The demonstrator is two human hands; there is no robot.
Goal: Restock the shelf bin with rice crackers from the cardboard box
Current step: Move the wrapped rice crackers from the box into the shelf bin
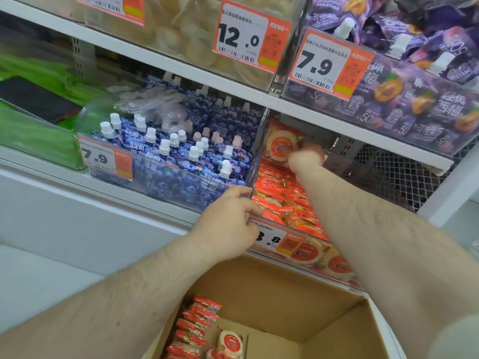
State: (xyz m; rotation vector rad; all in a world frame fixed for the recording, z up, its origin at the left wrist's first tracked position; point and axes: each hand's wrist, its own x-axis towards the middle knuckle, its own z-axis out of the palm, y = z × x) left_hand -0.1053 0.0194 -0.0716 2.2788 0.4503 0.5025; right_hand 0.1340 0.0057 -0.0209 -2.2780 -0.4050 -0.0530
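Observation:
A clear shelf bin (261,141) holds rows of red-wrapped rice crackers (280,193). My right hand (304,159) reaches deep into the bin and grips a round cracker pack (281,145) near the back; motion blur hides the fingers. My left hand (228,218) holds the bin's front left corner, fingers curled over the rim beside the price label (274,238). Below, an open cardboard box (261,288) contains a short row of cracker packs (194,327) along its left side and one pack lying flat (230,343).
A bin of blue spouted pouches (181,161) stands left of the cracker bin. Purple pouches (404,94) and pale round snacks (197,40) fill the shelf above. Wire mesh (404,172) backs the shelf at the right. Green packets (33,136) lie far left.

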